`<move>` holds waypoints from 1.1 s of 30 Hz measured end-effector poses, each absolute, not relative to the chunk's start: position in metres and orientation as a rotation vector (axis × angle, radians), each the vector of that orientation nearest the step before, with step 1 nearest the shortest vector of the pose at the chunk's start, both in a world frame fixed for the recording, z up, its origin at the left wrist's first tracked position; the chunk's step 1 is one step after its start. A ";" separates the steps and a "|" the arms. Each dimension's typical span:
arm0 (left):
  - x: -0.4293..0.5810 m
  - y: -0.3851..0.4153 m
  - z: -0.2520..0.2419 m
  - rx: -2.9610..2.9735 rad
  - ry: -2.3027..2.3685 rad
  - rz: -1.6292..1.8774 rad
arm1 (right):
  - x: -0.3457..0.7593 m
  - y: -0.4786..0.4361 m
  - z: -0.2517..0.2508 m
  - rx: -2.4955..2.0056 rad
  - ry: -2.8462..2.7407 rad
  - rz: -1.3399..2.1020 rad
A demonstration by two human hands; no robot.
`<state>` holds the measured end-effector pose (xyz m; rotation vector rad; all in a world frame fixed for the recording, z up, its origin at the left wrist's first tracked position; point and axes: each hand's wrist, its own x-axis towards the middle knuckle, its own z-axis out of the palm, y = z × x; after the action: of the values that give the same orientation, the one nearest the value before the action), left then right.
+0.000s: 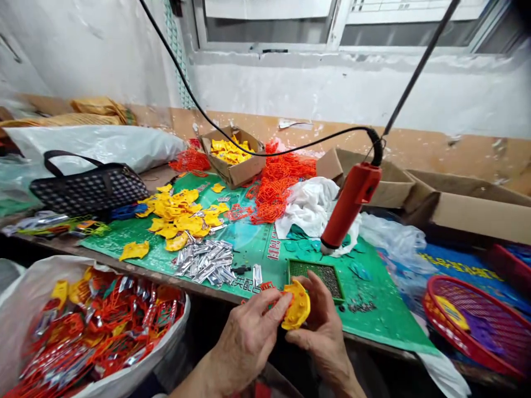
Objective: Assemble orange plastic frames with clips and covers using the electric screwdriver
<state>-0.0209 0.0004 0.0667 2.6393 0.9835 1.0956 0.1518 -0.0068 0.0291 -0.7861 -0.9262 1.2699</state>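
Observation:
My right hand (321, 326) grips a curved yellow plastic shell (299, 309) by its right side, with the hollow inner face and small pegs turned toward me. At the shell's left edge, the closed fingertips of my left hand (253, 331) pinch a small orange-red piece (287, 296), mostly covered by the fingers. Just behind my hands lies a green tray (341, 298) of small dark screws. A red electric screwdriver (350, 204) hangs tip-down above the table, beyond my right hand. Shiny metal strips (205, 262) lie in a heap to the left.
Yellow shells (178, 215) are piled on the green mat (249, 243); orange cords (276, 188) lie behind. A white sack (178, 337) of assembled pieces stands at lower left. A red basket (433, 309) sits right, a checked bag (89, 188) left, cardboard boxes (477, 215) at the back.

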 end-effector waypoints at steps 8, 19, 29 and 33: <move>-0.019 0.000 0.066 2.757 0.966 1.105 | 0.151 -0.008 0.022 -0.757 -0.955 1.249; -0.021 -0.003 0.068 2.842 1.005 1.037 | 0.146 -0.013 0.032 -0.851 -0.900 1.317; -0.021 -0.003 0.062 2.840 1.045 1.019 | 0.147 -0.013 0.021 -0.887 -0.967 1.281; -0.021 -0.003 0.056 2.813 1.042 1.050 | 0.146 -0.012 0.021 -0.907 -0.975 1.268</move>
<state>-0.0211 -0.0032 0.0562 2.8133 1.0425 1.0503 0.1461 -0.0115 0.0212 -0.9070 -0.9745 1.2679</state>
